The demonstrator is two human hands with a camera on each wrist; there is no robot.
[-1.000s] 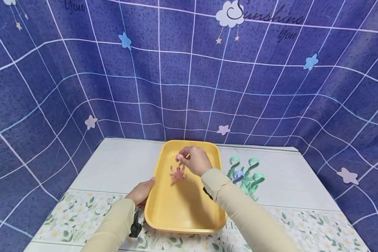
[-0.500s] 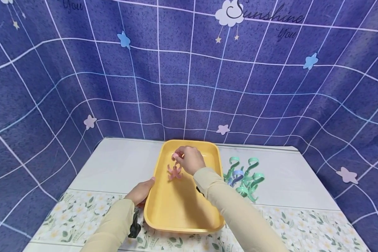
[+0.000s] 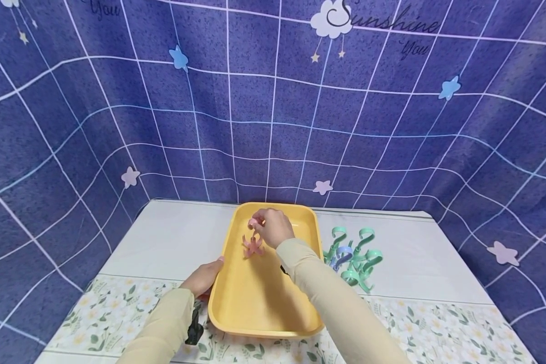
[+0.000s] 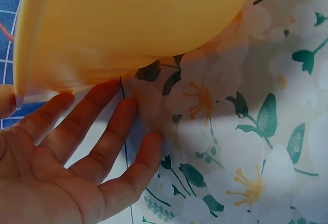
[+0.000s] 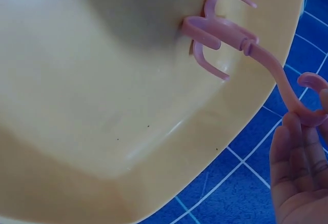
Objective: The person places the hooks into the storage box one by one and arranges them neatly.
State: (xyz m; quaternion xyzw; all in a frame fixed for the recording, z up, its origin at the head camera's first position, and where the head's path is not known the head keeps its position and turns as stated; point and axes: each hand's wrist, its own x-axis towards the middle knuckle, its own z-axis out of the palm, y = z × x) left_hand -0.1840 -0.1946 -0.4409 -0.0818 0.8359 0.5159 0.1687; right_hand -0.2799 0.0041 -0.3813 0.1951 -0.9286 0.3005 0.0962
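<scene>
My right hand (image 3: pixel 273 227) pinches the pink hook (image 3: pixel 252 243), now lowered further into the yellow tray (image 3: pixel 259 303); left hand (image 3: pixel 203 277), fingers straight, steadies its edge.

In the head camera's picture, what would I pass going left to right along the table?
Left hand → yellow tray with the pink hook held over it by the right hand → pile of green hooks.

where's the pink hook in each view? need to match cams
Head: pink hook hangs centre frame over the far half of the yellow tray, its top pinched by the right hand.
Left wrist: not in it; only the tray's underside and the left hand show.
Right wrist: upper right, prongs close to the tray floor, top in the fingers.
Shared landmark: the yellow tray.
</scene>
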